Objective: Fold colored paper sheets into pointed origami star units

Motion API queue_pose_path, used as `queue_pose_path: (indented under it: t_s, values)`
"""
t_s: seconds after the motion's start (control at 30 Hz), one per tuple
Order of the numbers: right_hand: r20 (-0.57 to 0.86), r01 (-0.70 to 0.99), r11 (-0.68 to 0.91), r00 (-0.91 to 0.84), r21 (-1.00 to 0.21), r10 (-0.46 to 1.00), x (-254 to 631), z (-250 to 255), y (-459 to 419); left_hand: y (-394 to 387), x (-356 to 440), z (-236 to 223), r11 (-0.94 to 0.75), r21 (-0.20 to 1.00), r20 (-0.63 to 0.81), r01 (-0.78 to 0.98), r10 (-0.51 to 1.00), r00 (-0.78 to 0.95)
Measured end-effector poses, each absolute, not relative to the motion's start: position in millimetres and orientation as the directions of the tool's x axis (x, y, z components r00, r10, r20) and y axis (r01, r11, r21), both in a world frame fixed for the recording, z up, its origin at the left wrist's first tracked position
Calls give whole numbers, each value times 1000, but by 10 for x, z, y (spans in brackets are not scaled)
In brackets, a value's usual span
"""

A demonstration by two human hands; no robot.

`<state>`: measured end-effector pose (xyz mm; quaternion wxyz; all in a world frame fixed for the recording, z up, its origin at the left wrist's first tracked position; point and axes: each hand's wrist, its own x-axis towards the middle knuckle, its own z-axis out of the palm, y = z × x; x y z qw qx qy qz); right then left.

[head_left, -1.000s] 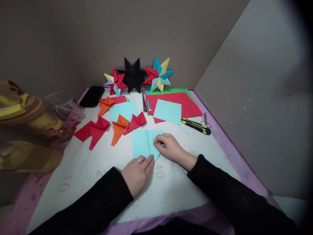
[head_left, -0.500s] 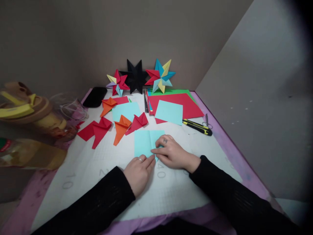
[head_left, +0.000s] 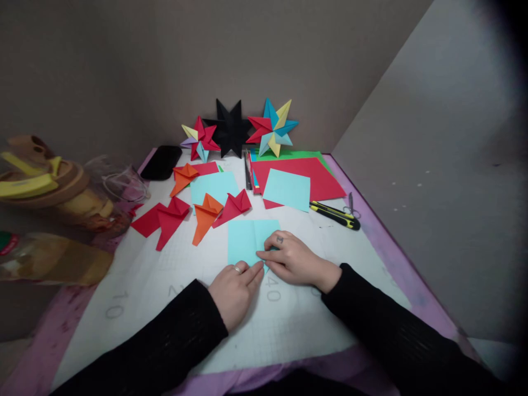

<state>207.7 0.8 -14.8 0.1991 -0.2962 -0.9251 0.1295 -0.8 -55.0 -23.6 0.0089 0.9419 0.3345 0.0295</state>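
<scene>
Seen on white mat point(head_left: 289, 335): both bare hands working close together.

With right hand point(head_left: 299, 258), touches right half of light blue sheet point(head_left: 241, 240). Bends fingers partway, with index finger extended toward center crease and only narrow gaps between fingers. Cannot tell whether paper is pinched under the fingertips.

With left hand point(head_left: 233, 294), presses near edge of same sheet from above. Holds fingers nearly straight and close together, palm down, with no grip closed around the paper. Reaches almost to right fingertips.

For sheet: lies flat on mat, directly in front of both hands. Shows plain, smooth left half, vertical crease point(head_left: 254, 236) near middle, and right half partly covered by right hand. Shows small pointed corner point(head_left: 266, 269) at near edge, beside left fingertips.

Beyond sheet, lies near loose light blue square point(head_left: 286, 190) and red folded piece point(head_left: 235, 206).
</scene>
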Motion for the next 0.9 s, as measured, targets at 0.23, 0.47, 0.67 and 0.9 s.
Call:
queue_pose_path:
  t_s: [0.23,0.47,0.67,0.9]
  values:
    - [321,467,793,-738,-391,593,2069,-166,16,-565,11,-192,-766,20,37,642,642,766]
    - [336,432,766,-715,-476,613,2051,-177,13,-580,19,-186,-765,9,39,643,643,765]
    - [266,554,499,-449,-667,853,2005,-243,61,-577,24,-169,-769,3,11,639,639,769]
    - [178,596,359,-341,-718,923,1937,-330,125,-578,30,-208,-771,1,52,637,637,769]
